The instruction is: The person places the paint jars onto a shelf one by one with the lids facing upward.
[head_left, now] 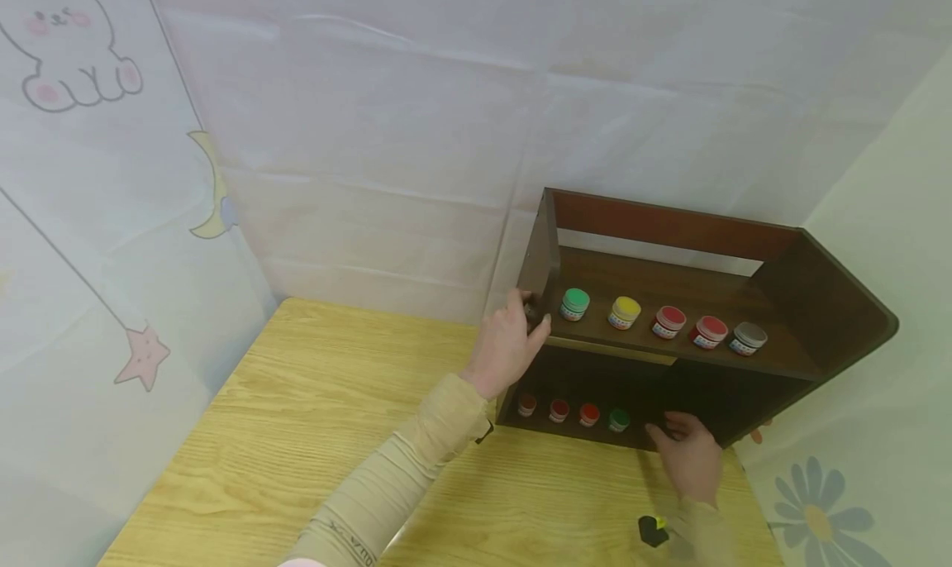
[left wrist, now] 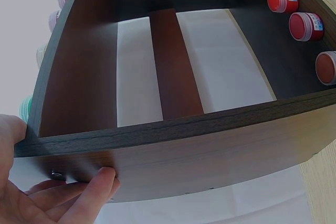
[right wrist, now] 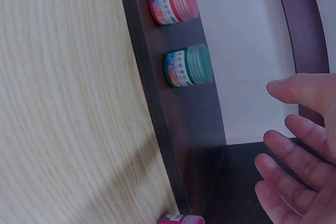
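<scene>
A dark brown two-tier shelf (head_left: pixel 610 265) stands on the table. My left hand (head_left: pixel 502 344) grips the front edge of its left side panel; in the left wrist view the thumb lies at the edge and the fingers press the outer face. My right hand (head_left: pixel 687 459), fingers apart and loosely bent, is at the lower tier's right part, holding nothing. Beside it stands a green paint jar (right wrist: pixel 189 66), and a pink jar (right wrist: pixel 181 219) shows partly at the right wrist view's bottom. Several jars, including a yellow one (head_left: pixel 624 312), line the upper tier.
The wood-grain table (head_left: pixel 357 385) extends left and in front of the shelf. Pale cloth walls (head_left: pixel 387 137) stand behind and to both sides. A small black piece with yellow (head_left: pixel 653 531) shows near my right forearm.
</scene>
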### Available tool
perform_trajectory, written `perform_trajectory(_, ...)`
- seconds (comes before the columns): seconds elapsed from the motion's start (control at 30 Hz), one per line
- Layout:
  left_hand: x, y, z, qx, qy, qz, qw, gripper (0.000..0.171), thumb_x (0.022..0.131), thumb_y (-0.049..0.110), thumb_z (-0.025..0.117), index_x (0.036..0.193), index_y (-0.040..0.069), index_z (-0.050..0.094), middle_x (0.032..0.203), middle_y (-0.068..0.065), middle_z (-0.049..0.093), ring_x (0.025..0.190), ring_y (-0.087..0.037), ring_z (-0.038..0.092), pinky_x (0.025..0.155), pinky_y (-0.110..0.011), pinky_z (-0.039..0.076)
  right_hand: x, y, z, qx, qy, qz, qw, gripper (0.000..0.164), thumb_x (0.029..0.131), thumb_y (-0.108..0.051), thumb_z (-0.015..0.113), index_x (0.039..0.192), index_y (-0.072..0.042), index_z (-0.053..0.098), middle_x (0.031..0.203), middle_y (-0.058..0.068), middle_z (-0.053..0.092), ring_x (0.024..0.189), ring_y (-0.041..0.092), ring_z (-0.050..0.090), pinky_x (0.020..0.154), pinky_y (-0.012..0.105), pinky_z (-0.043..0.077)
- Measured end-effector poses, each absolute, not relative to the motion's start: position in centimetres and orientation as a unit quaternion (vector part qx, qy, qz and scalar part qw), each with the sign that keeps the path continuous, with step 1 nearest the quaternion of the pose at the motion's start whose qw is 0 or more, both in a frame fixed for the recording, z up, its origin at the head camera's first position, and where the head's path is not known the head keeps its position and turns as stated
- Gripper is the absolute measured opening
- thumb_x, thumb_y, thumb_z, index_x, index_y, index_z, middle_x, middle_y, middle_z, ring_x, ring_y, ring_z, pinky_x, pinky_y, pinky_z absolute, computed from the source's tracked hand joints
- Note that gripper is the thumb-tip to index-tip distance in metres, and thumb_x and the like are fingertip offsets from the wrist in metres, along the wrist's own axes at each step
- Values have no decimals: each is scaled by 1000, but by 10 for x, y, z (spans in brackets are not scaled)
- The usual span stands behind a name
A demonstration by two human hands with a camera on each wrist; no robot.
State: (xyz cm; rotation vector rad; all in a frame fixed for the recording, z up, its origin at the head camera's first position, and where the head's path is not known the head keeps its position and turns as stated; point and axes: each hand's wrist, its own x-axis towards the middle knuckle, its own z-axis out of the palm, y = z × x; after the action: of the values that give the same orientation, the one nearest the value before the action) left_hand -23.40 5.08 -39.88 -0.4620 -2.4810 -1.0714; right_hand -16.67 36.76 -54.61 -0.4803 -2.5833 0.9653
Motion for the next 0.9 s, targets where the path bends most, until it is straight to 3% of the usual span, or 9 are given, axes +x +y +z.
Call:
perform_trajectory(0.2, -234, 51, -399, -165, -887, -383, 201, 45, 100, 29, 60, 129, -6, 54, 76, -14, 72, 53, -14, 61, 44, -24, 47, -166, 381, -544, -205, -904, 334, 170, 44, 88, -33, 76, 114, 3, 74, 107, 26, 76, 88, 33, 71, 64, 33, 53)
perform_trajectory(0.37, -235, 51, -400, -164, -887, -384, 198, 46, 100, 29, 60, 130, -6, 53, 77, -14, 72, 52, -14, 61, 44, -23, 47, -162, 390, -540, -236, -895, 346, 154, 48, 90, -37, 74, 116, 3, 71, 108, 27, 75, 62, 13, 66, 55, 30, 53)
perform_trajectory(0.5, -235, 51, -400, -161, -888, -383, 195, 47, 100, 29, 60, 131, -6, 53, 75, -13, 72, 51, -13, 59, 43, -23, 46, -158, 395, -539, -253, -881, 373, 142, 50, 91, -38, 71, 120, 3, 68, 112, 28, 74, 52, 16, 67, 46, 31, 56)
perform_trajectory(0.6, -235, 51, -400, -162, -889, -380, 196, 47, 100, 29, 60, 131, -5, 53, 73, -12, 71, 50, -12, 57, 43, -23, 45, -156, 400, -539, -260, -881, 367, 147, 49, 92, -37, 71, 120, 3, 68, 109, 26, 76, 51, 11, 67, 48, 25, 54)
perform_trajectory(0.7, -235, 51, -400, -163, -889, -378, 197, 46, 100, 29, 60, 130, -5, 53, 72, -11, 69, 48, -11, 56, 42, -22, 44, -154, 407, -540, -270, -888, 337, 159, 47, 91, -38, 70, 116, 2, 71, 104, 22, 78, 54, 5, 65, 62, 26, 50)
perform_trajectory(0.83, -235, 51, -401, -165, -889, -378, 197, 46, 101, 29, 59, 131, -6, 52, 69, -9, 68, 46, -10, 54, 40, -21, 42, -150, 414, -544, -280, -891, 317, 163, 49, 93, -38, 66, 118, 4, 72, 111, 26, 75, 81, 32, 72, 82, 50, 50)
perform_trajectory(0.9, -235, 51, -401, -166, -889, -378, 200, 47, 101, 29, 59, 131, -6, 52, 68, -9, 67, 46, -10, 53, 40, -21, 42, -149, 418, -548, -279, -893, 318, 151, 53, 95, -39, 63, 123, 6, 70, 121, 31, 70, 101, 49, 66, 90, 61, 47)
